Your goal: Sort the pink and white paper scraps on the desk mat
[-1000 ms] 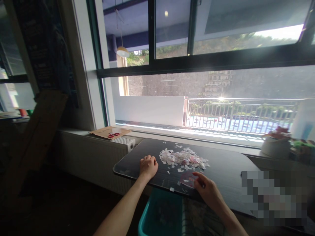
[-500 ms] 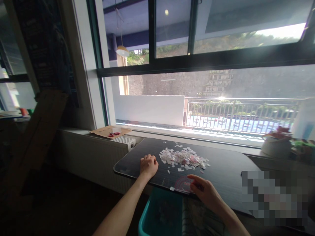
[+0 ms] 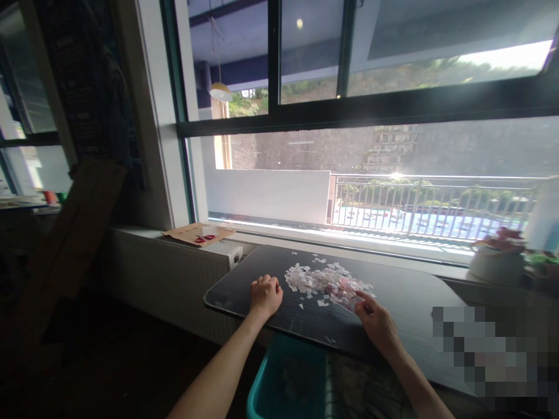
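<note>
Lower centre of frame: left hand [image 3: 266, 295], fingers curled closed, rests on dark bench [image 3: 414, 299], left of paper scraps [image 3: 318, 279]. Right hand [image 3: 360, 300], right of centre, pinches clear pinkish plastic piece [image 3: 348, 304] at near right edge of heap. Teal bin [image 3: 258, 381] below bench, bottom centre. Red-handled scissors [image 3: 205, 238] on brown sheet [image 3: 180, 234], left of centre.

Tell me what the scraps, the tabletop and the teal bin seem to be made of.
Scraps: likely paper, matte-looking white with some pink, judging by the thin, flat, straight-edged pieces.
Tabletop: perhaps laminate or wood-look board, dark with a soft sheen and faint grain-like streaks.
Teal bin: probably plastic, smooth and evenly coloured along its rounded rim.
</note>
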Demonstrator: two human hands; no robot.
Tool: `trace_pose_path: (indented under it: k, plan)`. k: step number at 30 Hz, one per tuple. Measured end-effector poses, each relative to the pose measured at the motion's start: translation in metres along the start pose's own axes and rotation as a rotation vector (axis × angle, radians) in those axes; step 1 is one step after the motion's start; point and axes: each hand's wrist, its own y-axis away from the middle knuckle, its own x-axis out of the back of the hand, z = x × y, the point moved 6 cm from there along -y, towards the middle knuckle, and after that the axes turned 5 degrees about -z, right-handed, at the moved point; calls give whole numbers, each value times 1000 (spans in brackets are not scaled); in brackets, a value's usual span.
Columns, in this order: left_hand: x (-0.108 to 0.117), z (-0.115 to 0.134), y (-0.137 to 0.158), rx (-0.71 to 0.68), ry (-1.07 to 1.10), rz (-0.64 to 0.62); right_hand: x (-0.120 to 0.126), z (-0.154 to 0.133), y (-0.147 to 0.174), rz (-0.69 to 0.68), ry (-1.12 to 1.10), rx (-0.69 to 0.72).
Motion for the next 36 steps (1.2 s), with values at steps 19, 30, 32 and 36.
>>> trace_pose_path:
  k: [19,30,32,36]
  plan:
    - [2,1,0,-22,3,29,-16,-22,-2,-116,31,124]
    - [-1,0,-1,-13,-13,26,-3,-7,9,-154,42,42]
    - [-1,0,-1,-15,-12,25,4,-2,14,-158,2,25]
    - [0,0,-1,-21,-15,26,10,-1,21,-176,-75,5]
